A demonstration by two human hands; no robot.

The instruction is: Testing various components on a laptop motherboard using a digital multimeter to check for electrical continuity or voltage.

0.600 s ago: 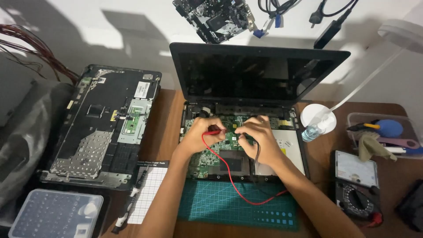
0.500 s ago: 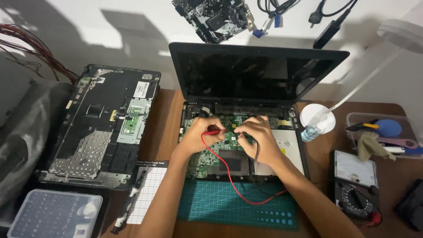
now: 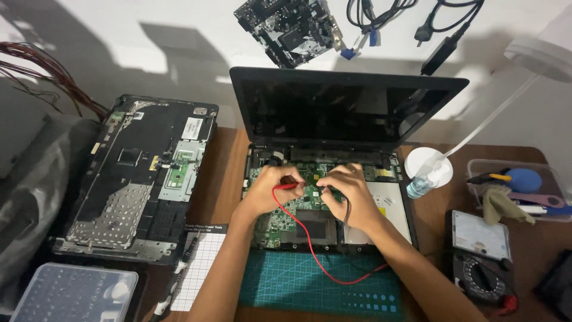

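Red probe lead (image 3: 310,253) loops over green circuit board (image 3: 280,223) inside black laptop (image 3: 345,113); teal grid-lined cutting mat (image 3: 316,283) below laptop; white squared notepad (image 3: 202,268) left of mat; blue bulb (image 3: 524,179) right of laptop.

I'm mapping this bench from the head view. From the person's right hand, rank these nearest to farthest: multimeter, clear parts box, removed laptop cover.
From the right hand:
1. Multimeter, on its right, toward the near edge.
2. Removed laptop cover, far to the left.
3. Clear parts box, at the near left corner.

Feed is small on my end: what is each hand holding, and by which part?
Left hand pinches the red probe by its handle. Right hand grips a black probe near its tip end, mostly hidden.
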